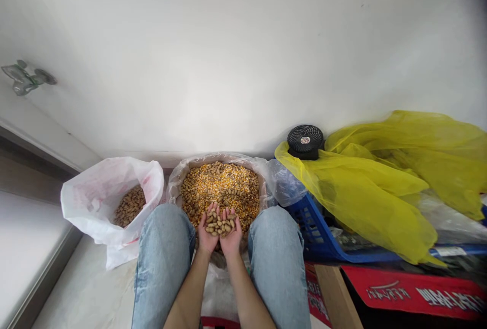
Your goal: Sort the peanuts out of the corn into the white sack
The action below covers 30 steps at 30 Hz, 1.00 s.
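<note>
Fig.: L hand (207, 233) & R hand (232, 233) cupped together, edges touching; grip holding a heap of unshelled peanuts (219, 224), just above mixed corn kernels (220, 187) w/ peanuts in clear plastic liner (178, 177) at 12 o'clock; white plastic bag (91, 207) at 9–10 o'clock, w/ peanuts only (130, 206); blue plastic crate (314, 227) at 3 o'clock; yellow plastic sheet (365, 192) over it at 2–3 o'clock; small black fan (305, 141) at 1–2 o'clock; knees in light-blue jeans (163, 253) either side of hands.
</note>
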Each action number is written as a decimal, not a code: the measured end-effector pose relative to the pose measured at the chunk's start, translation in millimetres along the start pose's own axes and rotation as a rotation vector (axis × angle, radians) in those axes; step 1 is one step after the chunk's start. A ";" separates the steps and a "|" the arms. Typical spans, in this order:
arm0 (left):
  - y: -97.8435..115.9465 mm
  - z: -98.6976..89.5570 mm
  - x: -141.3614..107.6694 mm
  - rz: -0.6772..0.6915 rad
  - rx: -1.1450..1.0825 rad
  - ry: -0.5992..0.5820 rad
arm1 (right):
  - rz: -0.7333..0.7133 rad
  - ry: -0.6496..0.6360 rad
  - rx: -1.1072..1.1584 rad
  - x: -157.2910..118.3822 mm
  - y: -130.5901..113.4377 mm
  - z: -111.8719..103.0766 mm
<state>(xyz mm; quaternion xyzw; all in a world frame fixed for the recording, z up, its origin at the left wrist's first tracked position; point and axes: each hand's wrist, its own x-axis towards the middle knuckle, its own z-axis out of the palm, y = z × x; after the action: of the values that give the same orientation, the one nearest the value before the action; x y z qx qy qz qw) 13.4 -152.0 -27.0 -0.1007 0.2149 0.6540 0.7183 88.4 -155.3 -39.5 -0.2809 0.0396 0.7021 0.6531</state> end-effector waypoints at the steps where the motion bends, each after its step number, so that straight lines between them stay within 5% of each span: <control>1: -0.5 -1.1 1.0 0.006 0.006 0.014 | 0.004 0.005 0.010 0.5 0.7 -0.4; 20: -10.0 -4.7 8.9 0.074 0.157 0.171 | 0.014 0.082 0.023 -0.1 6.7 0.4; 30: -8.6 -7.3 5.5 0.060 0.079 0.122 | 0.000 0.069 -0.002 -0.3 4.1 1.6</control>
<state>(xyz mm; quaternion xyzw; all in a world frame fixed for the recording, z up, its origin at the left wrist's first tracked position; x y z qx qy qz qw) 20.9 -151.2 -37.1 -0.1055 0.2870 0.6588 0.6874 84.0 -155.5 -39.3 -0.3055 0.0616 0.6920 0.6512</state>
